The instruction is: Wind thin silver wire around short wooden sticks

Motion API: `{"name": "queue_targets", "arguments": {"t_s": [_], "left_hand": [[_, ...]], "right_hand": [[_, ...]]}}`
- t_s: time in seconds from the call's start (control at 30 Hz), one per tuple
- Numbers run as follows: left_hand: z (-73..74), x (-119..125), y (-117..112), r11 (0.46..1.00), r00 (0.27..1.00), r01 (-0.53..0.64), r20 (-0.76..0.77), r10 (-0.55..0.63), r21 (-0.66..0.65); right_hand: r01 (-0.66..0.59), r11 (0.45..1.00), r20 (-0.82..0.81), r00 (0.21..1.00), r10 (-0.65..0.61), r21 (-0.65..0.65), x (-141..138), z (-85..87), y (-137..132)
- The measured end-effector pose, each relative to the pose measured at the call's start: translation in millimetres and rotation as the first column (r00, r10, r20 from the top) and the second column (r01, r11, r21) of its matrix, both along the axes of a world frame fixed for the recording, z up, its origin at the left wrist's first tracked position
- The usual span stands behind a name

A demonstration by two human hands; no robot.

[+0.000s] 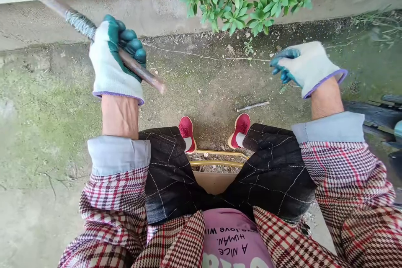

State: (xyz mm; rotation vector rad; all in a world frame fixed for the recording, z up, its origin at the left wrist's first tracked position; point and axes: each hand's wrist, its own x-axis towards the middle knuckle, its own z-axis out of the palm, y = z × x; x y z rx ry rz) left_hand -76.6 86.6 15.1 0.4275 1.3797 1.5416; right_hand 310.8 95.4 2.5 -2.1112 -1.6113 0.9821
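Note:
My left hand [117, 56], in a white glove with a green coated palm, is closed round a wooden stick [143, 71]. The stick tilts from upper left to lower right, and its far end is blurred. Just above my fist, greyish string [80, 24] is wound round it in a thick band. A thin pale string [204, 56] runs slightly slack from near my left hand across to my right hand [303, 67]. That hand, gloved alike, pinches the string's end between thumb and fingers.
A leafy green bush [251, 0] overhangs the low wall [157, 12] ahead. On the dirt lies a short stick [253, 106] beyond my red shoes [241, 129]. Yellow metal bars [216, 162] of a seat show between my legs. Dark wheeled equipment [370, 113] stands at the right.

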Motion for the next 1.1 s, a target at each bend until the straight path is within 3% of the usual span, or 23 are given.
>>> {"name": "queue_targets", "arguments": {"t_s": [0.07,0.13,0.3,0.4,0.53,0.7,0.8,0.9,1.0,1.1], "left_hand": [[3.5,11.1,-3.5,0.993,0.989,0.092,-0.105,-0.099,-0.069],[5.3,25.7,-7.7,0.978,0.959,0.190,-0.199,-0.204,-0.086],[5.7,63.6,-17.0,0.946,0.896,0.317,-0.306,-0.323,-0.069],[8.0,75.4,-19.3,0.935,0.878,0.330,-0.322,-0.354,-0.127],[12.0,81.8,-21.7,0.914,0.865,0.368,-0.298,-0.404,-0.170],[8.0,97.1,-25.8,0.865,0.828,0.475,-0.248,-0.502,-0.164],[2.1,104.0,-28.0,0.848,0.822,0.510,-0.209,-0.530,-0.145],[-1.6,101.3,-30.3,0.838,0.823,0.528,-0.161,-0.545,-0.137],[-2.7,93.0,-32.8,0.791,0.784,0.596,-0.112,-0.611,-0.139],[-3.6,87.2,-34.5,0.750,0.743,0.636,-0.118,-0.659,-0.182]], "right_hand": [[-0.038,0.996,0.080,0.996,0.044,-0.080,-4.1,1.7,-1.2],[-0.061,0.995,0.091,0.994,0.067,-0.074,-9.6,2.9,-1.9],[0.059,0.987,-0.249,0.968,-0.021,0.147,-22.1,-0.2,2.8],[0.125,0.977,-0.363,0.930,-0.055,0.171,-26.0,-1.6,5.3],[0.103,0.982,-0.466,0.885,-0.019,0.156,-40.5,7.2,-1.6],[-0.157,0.984,-0.665,0.726,0.175,0.088,-88.5,24.3,-23.4],[-0.367,0.930,-0.705,0.661,0.256,-0.007,-110.4,25.1,-33.9],[-0.383,0.919,-0.605,0.754,0.255,-0.090,-113.1,18.4,-39.1],[-0.312,0.949,-0.442,0.858,0.261,-0.044,-103.5,9.1,-40.3],[-0.348,0.937,-0.357,0.870,0.339,0.040,-92.2,4.3,-40.1]]}}
